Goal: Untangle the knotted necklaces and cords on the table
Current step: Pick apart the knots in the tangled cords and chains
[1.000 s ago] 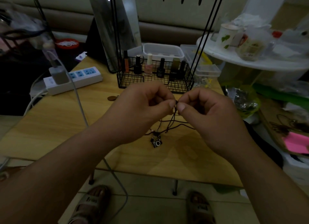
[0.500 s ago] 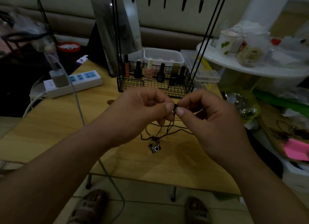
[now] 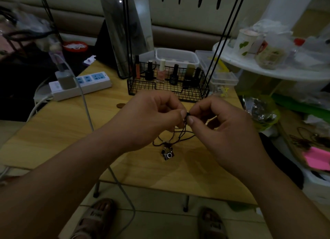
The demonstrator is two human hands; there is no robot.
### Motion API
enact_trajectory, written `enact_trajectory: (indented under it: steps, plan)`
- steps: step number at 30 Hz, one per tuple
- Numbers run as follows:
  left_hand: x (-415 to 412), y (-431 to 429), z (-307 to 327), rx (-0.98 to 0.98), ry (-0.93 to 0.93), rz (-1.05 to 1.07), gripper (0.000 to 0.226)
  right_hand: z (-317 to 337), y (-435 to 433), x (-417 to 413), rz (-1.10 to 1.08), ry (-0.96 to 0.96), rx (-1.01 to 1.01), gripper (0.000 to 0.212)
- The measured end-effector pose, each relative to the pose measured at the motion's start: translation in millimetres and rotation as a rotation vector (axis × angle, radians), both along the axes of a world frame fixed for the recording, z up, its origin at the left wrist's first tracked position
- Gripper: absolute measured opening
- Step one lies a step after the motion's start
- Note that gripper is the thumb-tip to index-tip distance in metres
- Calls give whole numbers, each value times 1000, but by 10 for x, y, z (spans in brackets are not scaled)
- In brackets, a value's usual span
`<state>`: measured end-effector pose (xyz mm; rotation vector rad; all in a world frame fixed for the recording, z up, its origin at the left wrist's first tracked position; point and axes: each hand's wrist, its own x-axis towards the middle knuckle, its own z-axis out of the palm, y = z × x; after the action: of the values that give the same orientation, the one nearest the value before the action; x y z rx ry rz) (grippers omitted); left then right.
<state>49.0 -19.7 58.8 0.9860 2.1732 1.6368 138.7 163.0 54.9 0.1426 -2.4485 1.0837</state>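
A thin black cord necklace [image 3: 180, 138] hangs between my hands above the wooden table [image 3: 75, 124]. Its small camera-shaped pendant [image 3: 168, 154] lies on the tabletop below. My left hand [image 3: 151, 119] pinches the cord's knot between thumb and forefinger. My right hand [image 3: 223, 129] pinches the same knot from the other side, thumb tips almost touching. The knot itself is mostly hidden by my fingers. Loose loops of cord trail down onto the table under my hands.
A black wire basket [image 3: 167, 88] with nail polish bottles stands just beyond my hands. A white power strip [image 3: 82, 86] with a charger and cable lies at the left. More cords [image 3: 307, 140] and pink sticky notes [image 3: 317, 158] lie at the right.
Both hands stay pinched on the knot and work it with small finger movements. The pendant and loose cord have barely shifted on the table.
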Motion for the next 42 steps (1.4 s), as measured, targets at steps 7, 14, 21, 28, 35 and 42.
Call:
enact_trajectory:
  steps: [7,14,21,28,35,42]
  plan:
    - [-16,5,-33,-141,104,32,6,-32,40,-12,22,-1,170,11]
    - [-90,-72,-36,-313,201,-86,6,-42,69,10,102,-115,197,10]
    - [-121,-98,-43,-377,190,-140,9,-55,82,-7,130,-197,87,10]
    - [-107,-86,-61,-359,196,-115,11,-94,33,-20,79,-195,91,9]
    - [-113,-42,-126,-386,257,11,12,-113,-98,-53,-75,-61,522,3]
    - [-105,-23,-80,-294,191,7,9,-124,-87,-48,-45,-89,198,11]
